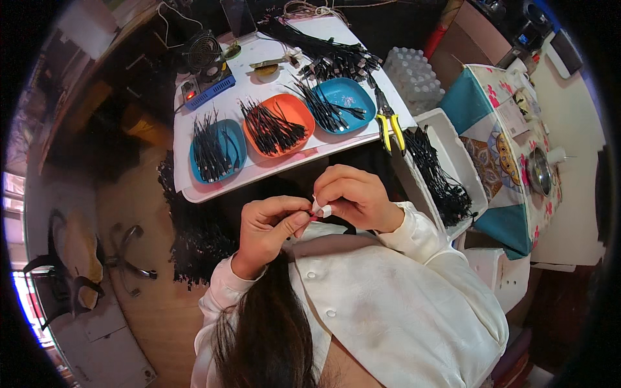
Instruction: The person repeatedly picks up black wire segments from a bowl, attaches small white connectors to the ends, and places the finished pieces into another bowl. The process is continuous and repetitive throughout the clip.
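Note:
In front of my chest, my left hand (275, 226) and my right hand (356, 197) meet fingertip to fingertip. Between them is a small white piece (325, 211), perhaps tape or a wrap, with a bit of pinkish red beside it at the left fingertips. Its exact kind is too small to make out. Both hands are closed in a pinch. Beyond them on the white table (223, 187), short black cables fill a left blue tray (240, 132), an orange tray (303, 110) and a right blue tray (365, 97).
Yellow-handled pliers (391, 126) lie at the table's right edge. A blue device with a fan (210, 90) stands back left; a large bundle of black cables (323, 48) lies at the back. A white foam box (462, 168) of cables sits right. More cables (194, 239) hang at left.

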Demonstrator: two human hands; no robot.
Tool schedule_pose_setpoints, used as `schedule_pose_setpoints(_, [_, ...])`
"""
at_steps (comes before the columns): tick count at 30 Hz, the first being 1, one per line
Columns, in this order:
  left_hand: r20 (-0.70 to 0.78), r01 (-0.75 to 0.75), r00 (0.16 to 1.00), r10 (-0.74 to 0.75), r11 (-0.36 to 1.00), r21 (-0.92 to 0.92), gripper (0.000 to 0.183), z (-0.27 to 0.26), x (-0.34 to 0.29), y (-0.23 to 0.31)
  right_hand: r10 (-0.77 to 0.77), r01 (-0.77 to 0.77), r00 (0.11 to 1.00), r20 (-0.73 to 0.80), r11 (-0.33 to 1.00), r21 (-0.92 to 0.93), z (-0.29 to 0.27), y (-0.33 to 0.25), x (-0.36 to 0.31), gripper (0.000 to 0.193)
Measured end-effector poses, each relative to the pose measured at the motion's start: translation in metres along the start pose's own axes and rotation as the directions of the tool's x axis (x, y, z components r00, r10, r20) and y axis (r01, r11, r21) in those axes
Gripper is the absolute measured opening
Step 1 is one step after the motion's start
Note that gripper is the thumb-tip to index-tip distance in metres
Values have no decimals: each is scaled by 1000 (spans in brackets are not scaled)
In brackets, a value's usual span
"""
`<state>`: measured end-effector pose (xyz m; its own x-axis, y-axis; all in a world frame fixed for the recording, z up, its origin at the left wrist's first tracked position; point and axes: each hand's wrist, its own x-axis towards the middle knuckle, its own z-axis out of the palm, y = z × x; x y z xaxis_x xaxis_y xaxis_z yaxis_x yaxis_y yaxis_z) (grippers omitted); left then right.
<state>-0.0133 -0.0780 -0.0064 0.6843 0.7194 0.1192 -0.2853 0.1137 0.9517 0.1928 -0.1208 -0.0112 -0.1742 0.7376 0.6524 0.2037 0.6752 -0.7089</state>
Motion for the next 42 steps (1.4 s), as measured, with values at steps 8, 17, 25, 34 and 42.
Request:
schedule_pose_setpoints(8, [-67,156,986,-153,987,49,17,-20,43,18,145,-140,986,-81,989,55,-3,32,26,19])
schedule_pose_setpoints(17, [-131,10,978,161,594,805,9,-97,187,46,494,-471,864,-95,861,190,-28,77,46,31])
schedule_pose_setpoints(25, [-133,120,991,31,263,957,12,-154,275,-16,465,-482,874,140,865,137,-29,95,46,35])
schedule_pose_setpoints(34, [-92,87,994,52,96,992,12,-165,284,-29,509,-530,847,155,832,164,-38,112,43,33])
schedule_pose_setpoints(42, [-70,72,997,-20,105,992,13,-169,293,-25,512,-523,852,111,826,207,-37,120,39,31])
